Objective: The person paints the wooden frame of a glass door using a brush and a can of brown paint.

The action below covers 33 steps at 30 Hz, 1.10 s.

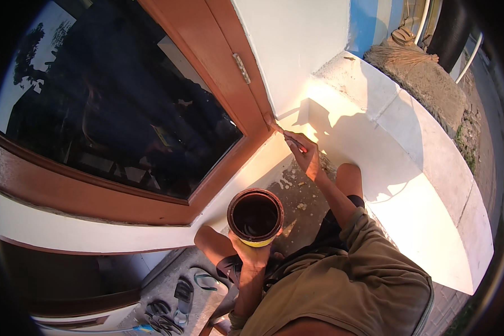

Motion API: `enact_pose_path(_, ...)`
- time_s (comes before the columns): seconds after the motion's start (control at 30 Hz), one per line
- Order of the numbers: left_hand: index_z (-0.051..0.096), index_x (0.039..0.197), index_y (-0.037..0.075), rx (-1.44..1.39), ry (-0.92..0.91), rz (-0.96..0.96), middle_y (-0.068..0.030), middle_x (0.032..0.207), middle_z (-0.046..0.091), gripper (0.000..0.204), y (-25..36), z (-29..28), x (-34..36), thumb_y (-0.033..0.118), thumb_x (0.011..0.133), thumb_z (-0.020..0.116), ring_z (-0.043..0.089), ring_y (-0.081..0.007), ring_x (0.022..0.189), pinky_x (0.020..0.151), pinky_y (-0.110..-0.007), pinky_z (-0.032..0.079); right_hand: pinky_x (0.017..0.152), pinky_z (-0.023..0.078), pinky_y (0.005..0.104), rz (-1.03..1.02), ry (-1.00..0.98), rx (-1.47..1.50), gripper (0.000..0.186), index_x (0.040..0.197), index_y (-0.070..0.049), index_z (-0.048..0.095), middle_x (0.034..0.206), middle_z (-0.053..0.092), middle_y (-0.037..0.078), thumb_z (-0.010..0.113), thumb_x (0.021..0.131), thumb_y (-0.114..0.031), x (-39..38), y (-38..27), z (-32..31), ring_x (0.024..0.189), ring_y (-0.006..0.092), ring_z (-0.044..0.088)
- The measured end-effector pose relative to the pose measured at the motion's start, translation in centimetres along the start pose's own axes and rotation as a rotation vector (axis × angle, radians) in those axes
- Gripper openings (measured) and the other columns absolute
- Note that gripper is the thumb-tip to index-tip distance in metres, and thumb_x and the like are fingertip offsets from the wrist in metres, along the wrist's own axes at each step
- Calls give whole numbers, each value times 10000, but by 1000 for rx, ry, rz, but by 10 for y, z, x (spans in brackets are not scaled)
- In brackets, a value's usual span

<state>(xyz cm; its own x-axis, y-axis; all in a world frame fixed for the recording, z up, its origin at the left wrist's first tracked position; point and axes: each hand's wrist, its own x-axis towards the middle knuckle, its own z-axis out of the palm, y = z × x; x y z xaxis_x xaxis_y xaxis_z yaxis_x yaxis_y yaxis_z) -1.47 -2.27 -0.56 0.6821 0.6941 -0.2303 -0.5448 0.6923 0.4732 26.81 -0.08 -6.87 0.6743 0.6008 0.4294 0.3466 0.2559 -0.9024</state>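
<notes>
My right hand (pixel 307 157) grips a paintbrush (pixel 285 133) with a red part on its handle, its bristles at the lower right corner of a brown wooden window frame (pixel 231 154), where it meets the white wall (pixel 280 50). My left hand (pixel 252 252) holds up an open round paint can (pixel 254 217), yellow on the outside, with dark brown paint inside and on its rim. The can is below the dark reflective glass (pixel 123 106) of the window. A metal hinge (pixel 241 67) sits on the frame above the brush.
A curved pale tiled ledge (pixel 397 123) runs along the right, with a straw broom (pixel 400 53), pipes and a road beyond. My knees are bent over a paint-spattered concrete floor (pixel 297 196). Several sandals (pixel 182 297) lie at lower left, below a second dark window (pixel 61 277).
</notes>
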Motion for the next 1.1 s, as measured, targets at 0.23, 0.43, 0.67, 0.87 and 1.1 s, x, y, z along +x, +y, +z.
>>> enact_pose_path(0.23,453,1504,122,1,-22,-14,-168,1420,574,745,-1,-10,3,630,963,518,632,-384,1200,797,-556,627,758,535,286,26,34,-50,271,1248,-10,705,998,733,116,651,993,-86,-15,32,-1,826,140,669)
enact_pose_path(0.43,436,1513,106,26,-1,-13,-194,1406,577,767,3,-3,3,653,979,497,611,-422,1201,760,-540,617,745,553,264,278,157,206,246,1236,-16,707,1006,749,89,634,1021,-111,-25,25,2,871,121,702)
enact_pose_path(0.67,467,1500,135,14,-42,-22,-173,1410,590,718,6,-7,2,630,981,496,585,-432,1256,766,-569,604,690,566,282,458,341,425,246,1203,29,684,952,747,109,617,1032,-134,-28,1,12,859,180,746)
enact_pose_path(0.87,479,1495,133,-24,-6,-26,-174,1400,595,702,7,-10,0,620,989,479,557,-435,1289,814,-578,591,652,583,284,469,398,411,197,1078,59,701,889,731,125,594,985,-77,-6,-4,25,743,158,714)
enact_pose_path(1.1,484,1493,127,-34,9,-22,-180,1397,593,707,9,-15,-1,621,987,482,557,-438,1285,813,-583,588,669,622,302,412,419,275,230,988,104,692,852,716,134,594,955,-101,11,-7,29,683,163,682)
